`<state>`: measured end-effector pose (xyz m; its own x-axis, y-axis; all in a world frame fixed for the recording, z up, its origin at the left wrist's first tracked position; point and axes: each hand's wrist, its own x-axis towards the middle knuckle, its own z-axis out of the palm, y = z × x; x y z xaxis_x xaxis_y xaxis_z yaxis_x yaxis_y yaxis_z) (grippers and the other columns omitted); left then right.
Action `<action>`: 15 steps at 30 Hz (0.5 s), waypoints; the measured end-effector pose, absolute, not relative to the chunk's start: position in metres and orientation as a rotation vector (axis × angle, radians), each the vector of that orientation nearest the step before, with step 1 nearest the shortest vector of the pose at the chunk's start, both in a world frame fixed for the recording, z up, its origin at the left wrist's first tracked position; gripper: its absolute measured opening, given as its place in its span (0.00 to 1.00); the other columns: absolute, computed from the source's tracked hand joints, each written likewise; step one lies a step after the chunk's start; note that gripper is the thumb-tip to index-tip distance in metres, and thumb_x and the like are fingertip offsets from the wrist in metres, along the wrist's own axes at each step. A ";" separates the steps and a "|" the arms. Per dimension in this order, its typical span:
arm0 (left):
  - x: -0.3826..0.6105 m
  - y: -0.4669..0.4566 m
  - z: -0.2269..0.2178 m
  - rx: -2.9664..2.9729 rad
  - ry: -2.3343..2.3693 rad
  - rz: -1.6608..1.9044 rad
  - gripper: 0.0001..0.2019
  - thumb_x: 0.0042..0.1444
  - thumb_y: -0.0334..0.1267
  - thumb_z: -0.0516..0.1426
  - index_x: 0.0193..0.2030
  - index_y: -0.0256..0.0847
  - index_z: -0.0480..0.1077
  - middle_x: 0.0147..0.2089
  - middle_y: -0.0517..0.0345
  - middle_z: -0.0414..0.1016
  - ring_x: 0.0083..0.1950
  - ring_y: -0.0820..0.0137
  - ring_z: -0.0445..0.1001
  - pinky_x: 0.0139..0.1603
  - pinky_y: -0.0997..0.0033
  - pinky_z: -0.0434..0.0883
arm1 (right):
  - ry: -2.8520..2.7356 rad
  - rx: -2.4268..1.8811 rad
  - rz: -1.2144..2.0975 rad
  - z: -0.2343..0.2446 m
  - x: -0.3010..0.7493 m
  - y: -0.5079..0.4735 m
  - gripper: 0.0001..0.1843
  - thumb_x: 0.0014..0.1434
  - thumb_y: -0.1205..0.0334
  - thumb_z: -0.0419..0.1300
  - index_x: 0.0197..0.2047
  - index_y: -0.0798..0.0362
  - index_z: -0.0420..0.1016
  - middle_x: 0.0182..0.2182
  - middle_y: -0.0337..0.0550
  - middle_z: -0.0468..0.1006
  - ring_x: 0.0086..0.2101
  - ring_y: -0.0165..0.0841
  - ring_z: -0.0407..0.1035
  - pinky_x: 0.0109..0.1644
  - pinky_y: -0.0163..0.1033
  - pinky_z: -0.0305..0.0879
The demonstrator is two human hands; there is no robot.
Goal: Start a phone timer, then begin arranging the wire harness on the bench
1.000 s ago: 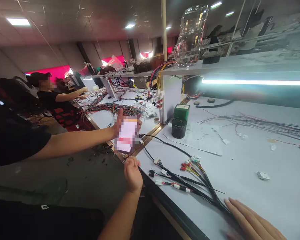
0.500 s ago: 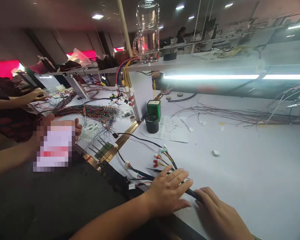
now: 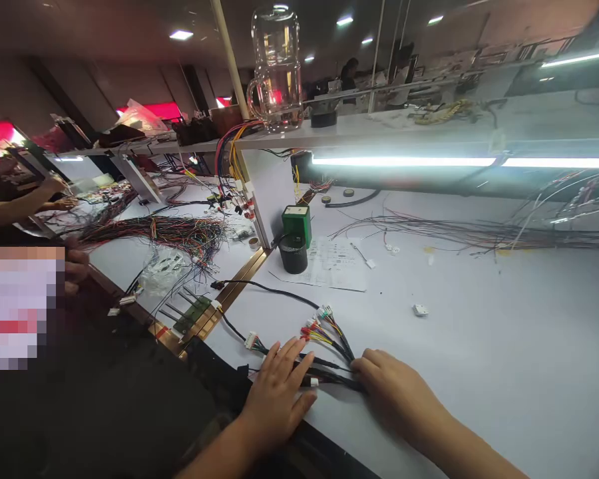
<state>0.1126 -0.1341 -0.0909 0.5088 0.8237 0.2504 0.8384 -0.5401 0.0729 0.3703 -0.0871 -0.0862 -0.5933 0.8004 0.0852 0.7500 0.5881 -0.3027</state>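
Observation:
A black-sleeved wire harness [image 3: 340, 379] lies on the white table, with several branches fanning out to the left and away from me. Coloured wires with red and white connectors [image 3: 312, 330] and a group of white and green connectors [image 3: 325, 313] end two of them. My right hand [image 3: 397, 392] is closed around the sleeves where the branches meet. My left hand [image 3: 279, 379] rests flat over the left-hand branches, fingers stretched out. Beside its fingertips lies a white multi-pin connector [image 3: 250, 340]. A long thin branch ends in a black connector [image 3: 217, 285].
A black mesh cup [image 3: 293, 255] and a green box [image 3: 297, 223] stand by printed sheets [image 3: 339, 266]. A small white connector [image 3: 420, 310] lies to the right. A glass jug [image 3: 278, 70] is on the shelf. Someone at left holds a blurred-out sheet or screen [image 3: 14, 306].
My left hand has moved left and lies over the other branches. My right hand has shifted left along the harness toward the branching point. The other person's blurred object has moved left.

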 end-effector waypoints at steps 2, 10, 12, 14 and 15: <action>0.111 -0.138 -0.097 -2.622 -1.465 -0.508 0.28 0.61 0.39 0.55 0.67 0.42 0.54 0.69 0.46 0.54 0.70 0.55 0.51 0.67 0.47 0.57 | -2.658 -1.227 0.471 -0.080 0.370 -0.078 0.12 0.55 0.73 0.50 0.33 0.49 0.72 0.29 0.41 0.73 0.31 0.37 0.69 0.31 0.37 0.61; 0.106 -0.137 -0.099 -2.540 -1.366 -0.867 0.20 0.62 0.34 0.54 0.61 0.40 0.61 0.62 0.45 0.64 0.67 0.57 0.58 0.63 0.53 0.63 | -2.074 -1.501 1.006 -0.057 0.435 -0.025 0.15 0.65 0.50 0.48 0.45 0.45 0.73 0.41 0.41 0.77 0.40 0.38 0.70 0.44 0.42 0.67; 0.107 -0.133 -0.095 -2.580 -1.296 -0.849 0.18 0.62 0.36 0.53 0.59 0.40 0.63 0.60 0.46 0.66 0.66 0.58 0.60 0.63 0.54 0.63 | -1.913 -1.657 0.973 -0.057 0.434 0.002 0.18 0.64 0.48 0.48 0.46 0.47 0.73 0.39 0.43 0.77 0.37 0.38 0.72 0.42 0.43 0.69; 0.108 -0.130 -0.092 -2.620 -1.247 -0.813 0.17 0.61 0.35 0.54 0.57 0.40 0.65 0.59 0.47 0.67 0.65 0.59 0.61 0.64 0.54 0.61 | -1.844 -1.669 0.914 -0.057 0.421 0.031 0.22 0.65 0.49 0.45 0.49 0.52 0.72 0.38 0.47 0.77 0.36 0.38 0.73 0.43 0.44 0.70; 0.108 -0.129 -0.092 -2.642 -1.234 -0.790 0.17 0.60 0.35 0.55 0.57 0.40 0.65 0.59 0.47 0.68 0.64 0.59 0.61 0.65 0.54 0.61 | -1.842 -1.638 0.877 -0.056 0.412 0.045 0.24 0.66 0.51 0.42 0.51 0.55 0.71 0.42 0.50 0.77 0.40 0.38 0.73 0.47 0.45 0.68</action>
<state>0.1080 -0.1289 -0.0916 0.5313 0.6802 0.5050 0.7432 -0.6604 0.1075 0.4115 0.0445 -0.0565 -0.1346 0.9901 -0.0385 0.6540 0.0596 -0.7542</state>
